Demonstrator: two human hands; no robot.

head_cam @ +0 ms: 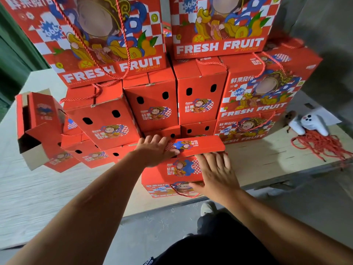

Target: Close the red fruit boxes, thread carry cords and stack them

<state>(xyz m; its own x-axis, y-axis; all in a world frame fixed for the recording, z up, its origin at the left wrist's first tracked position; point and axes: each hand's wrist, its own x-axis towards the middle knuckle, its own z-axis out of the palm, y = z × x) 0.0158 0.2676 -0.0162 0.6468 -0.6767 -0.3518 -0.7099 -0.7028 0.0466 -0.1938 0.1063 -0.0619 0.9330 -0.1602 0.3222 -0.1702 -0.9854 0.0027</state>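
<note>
Your left hand (152, 150) lies flat with its fingers straight, pressing on the left end of the raised lid flap (198, 147) of the red fruit box (172, 174) in front of you; it curls round nothing. Your right hand (216, 172) is flat too, fingers spread, its palm on the box's top and its fingertips just under the flap's front edge. That box sits near the front edge of the pale board (267, 159), touching the foot of the stack of closed boxes (152, 104) behind it, and a red carry cord (183, 194) loops from its near face. Far left, an unclosed box (36, 129) lies tilted with its flaps apart. Far right, a heap of loose red cords (321, 147) lies on the board, beside a white controller (309, 123).
</note>
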